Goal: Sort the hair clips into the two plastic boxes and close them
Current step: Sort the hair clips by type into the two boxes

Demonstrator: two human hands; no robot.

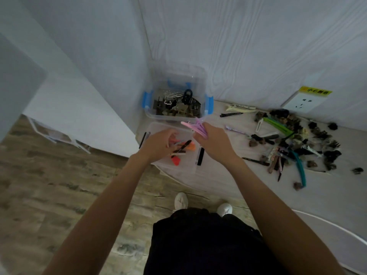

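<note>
Two boxes: both stand left of centre on the tabletop (228,175), one behind the other, lids off.
Floor: wood-pattern floor (49,185) fills the lower left of the frame.
Far box: the clear box with blue latches (175,96) sits against the wall, above centre, holding dark and metallic claw clips.
Near box: the shallow clear box (174,147) lies just in front of it, with long flat clips inside, among them orange and black ones.
Left hand: the left hand (158,144) reaches into the near box, fingers curled down among the clips there; whether its grip is clamped on one I cannot tell.
Right hand: the right hand (213,139) hovers over the near box's right edge, grip clamped on a bunch of pink clips (195,126) that stick out toward the upper left.
Loose clips: the unsorted pile (294,139) spreads across the tabletop at centre right, well apart from the boxes.
Wall socket: a white socket (303,103) with a yellow label sits at upper right.
Shoes: two white shoes (181,200) show at bottom centre.
</note>
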